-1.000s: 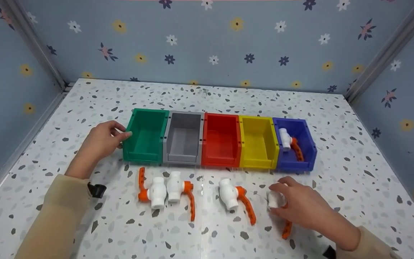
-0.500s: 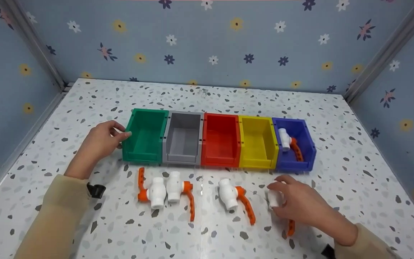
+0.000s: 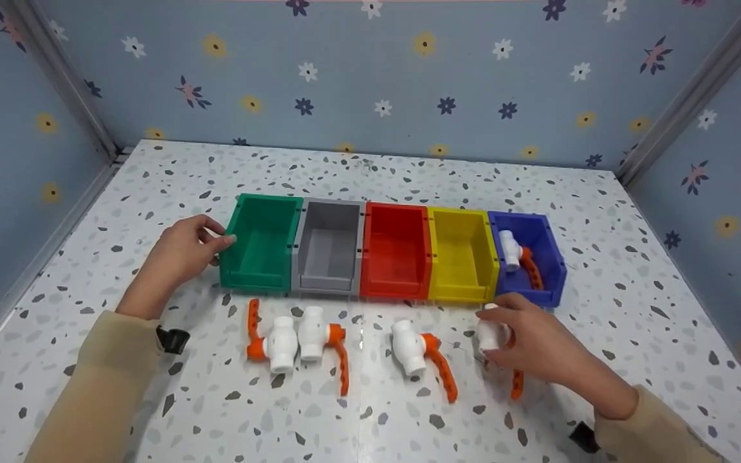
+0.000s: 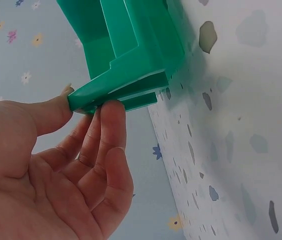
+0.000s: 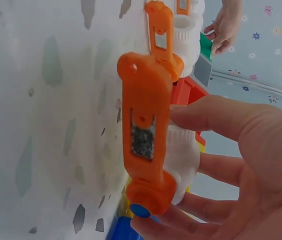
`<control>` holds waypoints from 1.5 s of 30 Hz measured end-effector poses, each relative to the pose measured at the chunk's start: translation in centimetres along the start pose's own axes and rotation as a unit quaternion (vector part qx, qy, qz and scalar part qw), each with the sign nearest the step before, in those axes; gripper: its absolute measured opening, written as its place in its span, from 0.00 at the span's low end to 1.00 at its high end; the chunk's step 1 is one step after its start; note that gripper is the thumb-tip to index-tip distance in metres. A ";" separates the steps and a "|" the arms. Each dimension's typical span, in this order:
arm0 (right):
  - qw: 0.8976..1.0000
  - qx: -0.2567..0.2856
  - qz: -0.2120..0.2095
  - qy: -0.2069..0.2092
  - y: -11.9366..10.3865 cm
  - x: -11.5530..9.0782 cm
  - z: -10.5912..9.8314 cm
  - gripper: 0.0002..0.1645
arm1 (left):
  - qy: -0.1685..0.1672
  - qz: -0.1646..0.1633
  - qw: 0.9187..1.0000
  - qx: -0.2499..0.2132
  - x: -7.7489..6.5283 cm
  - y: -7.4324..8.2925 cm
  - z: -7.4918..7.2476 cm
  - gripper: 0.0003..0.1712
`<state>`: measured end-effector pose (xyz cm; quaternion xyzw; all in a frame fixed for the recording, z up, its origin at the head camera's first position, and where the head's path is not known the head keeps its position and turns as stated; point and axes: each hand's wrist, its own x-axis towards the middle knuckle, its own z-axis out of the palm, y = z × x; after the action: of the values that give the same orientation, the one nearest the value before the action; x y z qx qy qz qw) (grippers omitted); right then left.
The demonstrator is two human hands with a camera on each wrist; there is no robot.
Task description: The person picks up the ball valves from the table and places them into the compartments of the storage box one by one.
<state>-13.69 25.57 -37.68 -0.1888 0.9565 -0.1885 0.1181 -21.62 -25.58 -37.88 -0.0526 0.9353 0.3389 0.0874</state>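
Right hand (image 3: 534,337) pinches white plastic ball valve (image 3: 493,331), partly hidden by fingers, just in front of yellow bin (image 3: 464,294) and blue bin (image 3: 528,298). Ribbed collar; body's long axis runs near-far, orange lever (image 3: 517,384) toward person. Table contact unclear. Left hand (image 3: 184,251) pinches glossy green bin (image 3: 256,281) edge; bin cropped in left wrist view.

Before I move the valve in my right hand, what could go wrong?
Your right hand grips the held valve with its orange handle sticking out, so the handle might catch on the blue bin nearby. That bin already holds another valve; adding a second could jam them together. Your left hand pinches the green bin, so a tug might shift it.
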 end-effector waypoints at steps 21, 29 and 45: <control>0.997 -0.012 -0.015 0.078 -1.6 3.0 -2.4 0.34 | -0.002 -0.006 1.000 0.003 0.0 0.1 0.0 0.26; 0.996 -0.023 -0.018 0.086 -2.1 5.6 -3.6 0.34 | -0.007 -0.008 1.000 0.005 0.1 0.2 -0.1 0.27; 0.996 -0.022 -0.001 0.091 -2.2 10.5 -5.1 0.33 | -0.001 -0.003 1.000 0.009 0.1 0.2 0.0 0.27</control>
<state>-23.99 21.01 -33.81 -0.1744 0.9669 -0.1843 0.0264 -21.71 -25.44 -37.75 -0.0545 0.9380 0.3305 0.0898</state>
